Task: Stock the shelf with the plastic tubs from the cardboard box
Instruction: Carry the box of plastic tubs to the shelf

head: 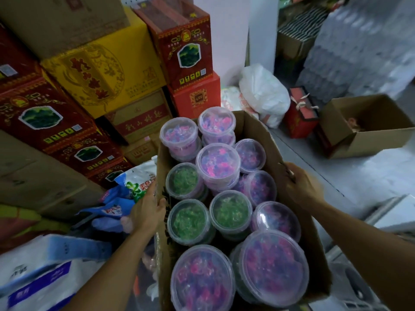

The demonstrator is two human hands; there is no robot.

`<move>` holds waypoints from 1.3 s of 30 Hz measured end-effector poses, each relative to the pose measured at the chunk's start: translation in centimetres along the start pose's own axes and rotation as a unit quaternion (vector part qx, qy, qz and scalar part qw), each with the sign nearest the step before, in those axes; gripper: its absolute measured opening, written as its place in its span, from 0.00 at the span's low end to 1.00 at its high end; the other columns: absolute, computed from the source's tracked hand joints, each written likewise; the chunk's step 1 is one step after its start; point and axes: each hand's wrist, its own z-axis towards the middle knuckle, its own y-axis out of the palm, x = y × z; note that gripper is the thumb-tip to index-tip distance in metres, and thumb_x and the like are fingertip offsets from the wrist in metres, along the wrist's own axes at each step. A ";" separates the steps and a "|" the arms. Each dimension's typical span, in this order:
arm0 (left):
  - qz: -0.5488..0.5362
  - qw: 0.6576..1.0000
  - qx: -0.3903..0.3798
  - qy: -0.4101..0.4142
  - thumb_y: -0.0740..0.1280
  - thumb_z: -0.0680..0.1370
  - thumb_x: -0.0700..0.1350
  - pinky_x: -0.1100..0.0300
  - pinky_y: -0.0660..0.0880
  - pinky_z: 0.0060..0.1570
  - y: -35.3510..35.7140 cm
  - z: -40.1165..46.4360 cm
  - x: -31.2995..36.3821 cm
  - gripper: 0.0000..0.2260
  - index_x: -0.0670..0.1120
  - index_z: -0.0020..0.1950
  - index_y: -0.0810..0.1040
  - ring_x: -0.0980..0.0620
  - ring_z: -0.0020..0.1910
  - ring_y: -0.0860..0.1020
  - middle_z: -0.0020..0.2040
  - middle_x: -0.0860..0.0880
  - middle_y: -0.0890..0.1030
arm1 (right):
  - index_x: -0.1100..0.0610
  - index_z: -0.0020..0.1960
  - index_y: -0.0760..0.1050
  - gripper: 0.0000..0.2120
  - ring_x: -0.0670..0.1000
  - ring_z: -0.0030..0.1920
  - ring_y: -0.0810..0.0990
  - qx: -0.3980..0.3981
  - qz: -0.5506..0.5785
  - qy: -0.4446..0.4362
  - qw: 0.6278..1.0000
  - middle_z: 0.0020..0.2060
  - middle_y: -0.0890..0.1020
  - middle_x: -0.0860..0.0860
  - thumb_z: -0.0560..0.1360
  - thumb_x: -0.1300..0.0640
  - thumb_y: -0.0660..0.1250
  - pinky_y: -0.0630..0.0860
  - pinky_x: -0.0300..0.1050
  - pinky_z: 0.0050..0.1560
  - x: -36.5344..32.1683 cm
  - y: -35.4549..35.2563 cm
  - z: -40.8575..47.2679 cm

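An open cardboard box [289, 153] fills the lower middle of the view, packed with several clear lidded plastic tubs. Most tubs hold pink and purple pieces, like the tall one [217, 164] in the middle. Three tubs hold green pieces, one of them [188, 221] by the left wall. My left hand [147, 209] grips the box's left wall, thumb over the rim. My right hand [303, 184] grips the right wall near its torn edge. No shelf is in view.
Red, yellow and brown cartons [101, 72] are stacked at the left and back. Soft packets [134, 182] and paper packs [45, 272] lie at lower left. A white plastic bag [265, 95], a red gift box [301, 113] and another open cardboard box [368, 124] stand on the floor at right.
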 end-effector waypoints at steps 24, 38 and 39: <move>0.029 0.916 -0.145 0.373 0.67 0.75 0.48 0.48 0.76 0.50 -5.2 -11.9 -2.4 0.27 0.53 0.74 0.64 0.37 0.52 0.80 0.52 0.40 0.83 | 0.45 0.68 0.72 0.32 0.63 0.52 0.81 0.234 0.035 0.291 0.927 0.54 0.82 0.59 0.68 0.40 0.48 0.72 0.49 0.43 -1.9 -1.2 -44.8; 0.014 0.783 -0.264 0.563 0.65 0.74 0.48 0.50 0.77 0.46 -0.6 -35.6 3.1 0.23 0.56 0.68 0.65 0.40 0.46 0.81 0.48 0.46 0.83 | 0.41 0.66 0.71 0.32 0.64 0.54 0.79 0.301 0.055 0.533 0.789 0.56 0.81 0.57 0.68 0.36 0.44 0.74 0.53 0.52 2.3 -2.6 -74.5; 0.030 0.771 -0.256 0.583 0.65 0.74 0.48 0.50 0.77 0.46 -0.2 -37.7 3.7 0.23 0.55 0.69 0.66 0.39 0.47 0.80 0.49 0.45 0.83 | 0.41 0.65 0.72 0.30 0.63 0.54 0.79 0.308 0.053 0.546 0.777 0.56 0.81 0.57 0.69 0.36 0.45 0.74 0.53 0.52 2.9 -2.5 -76.7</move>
